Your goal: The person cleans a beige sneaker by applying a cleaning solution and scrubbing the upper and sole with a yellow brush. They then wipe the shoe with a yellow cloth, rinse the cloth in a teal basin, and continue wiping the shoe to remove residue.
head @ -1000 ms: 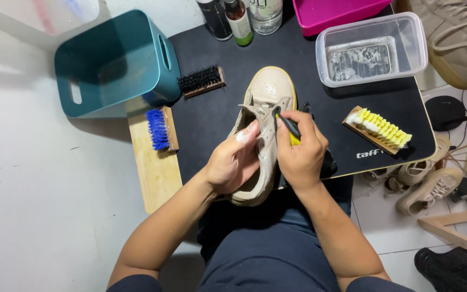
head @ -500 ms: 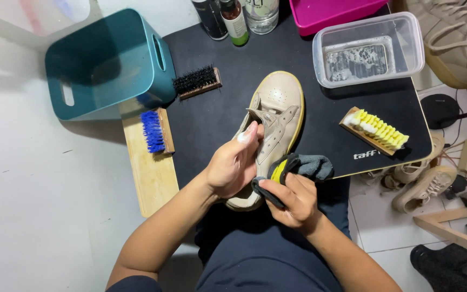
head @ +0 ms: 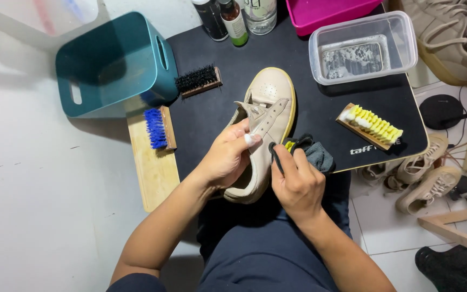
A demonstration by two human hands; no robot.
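A beige sneaker (head: 268,111) lies on the black mat (head: 320,116), toe pointing away from me. My left hand (head: 225,159) grips its side near the tongue, thumb on the upper. My right hand (head: 297,181) is closed around a small black-handled brush with yellow bristles (head: 289,146), held at the shoe's right side. A dark grey cloth (head: 317,154) lies just past the knuckles of my right hand.
A teal bin (head: 112,65) lies on its side at left. A black-bristle brush (head: 198,81), a blue-bristle brush (head: 157,128) on a wooden board, a yellow-bristle brush (head: 371,124), a clear tub of soapy water (head: 363,46), bottles and a pink tray surround the shoe. More sneakers lie at right.
My right hand drew back from the shoe's laces toward me and to the right side of the shoe, still holding the small brush. My left hand kept its grip.
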